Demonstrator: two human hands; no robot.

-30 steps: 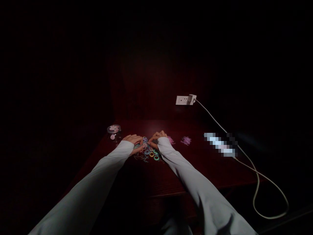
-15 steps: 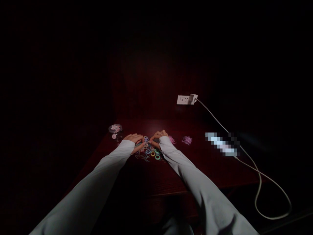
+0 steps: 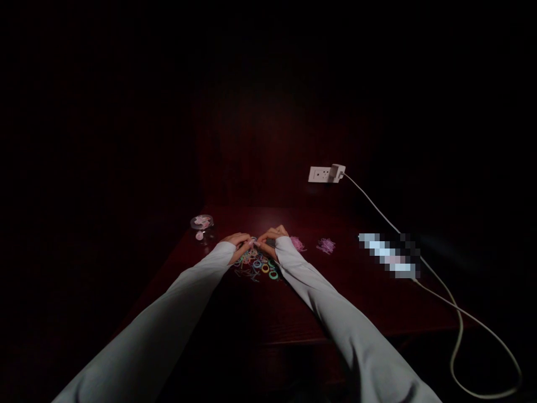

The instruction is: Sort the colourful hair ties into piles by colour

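Observation:
My left hand (image 3: 240,242) and my right hand (image 3: 272,237) meet over a loose heap of small coloured elastic hair ties (image 3: 248,271) on the dark red table. Both have their fingers bent and pinched, thumb tips nearly touching. What lies between the fingertips is too small and dim to make out. Thicker ring-shaped ties lie at the near right of the heap, among them a yellow one (image 3: 265,272) and a green one (image 3: 273,279). Right of my right hand sit a pink bunch of ties (image 3: 298,244) and a purple bunch (image 3: 326,245).
A clear round container (image 3: 202,223) with pink pieces stands at the table's left side. On the back panel is a socket (image 3: 319,174) with a white charger (image 3: 338,172). Its cable (image 3: 371,203) runs right, by a pixelated bright object (image 3: 380,252), and loops past the table edge.
My left hand's fingers have drawn in and closed, and its fingertips now come close to those of my right hand. The view has shifted slightly; the bunches lie as before.

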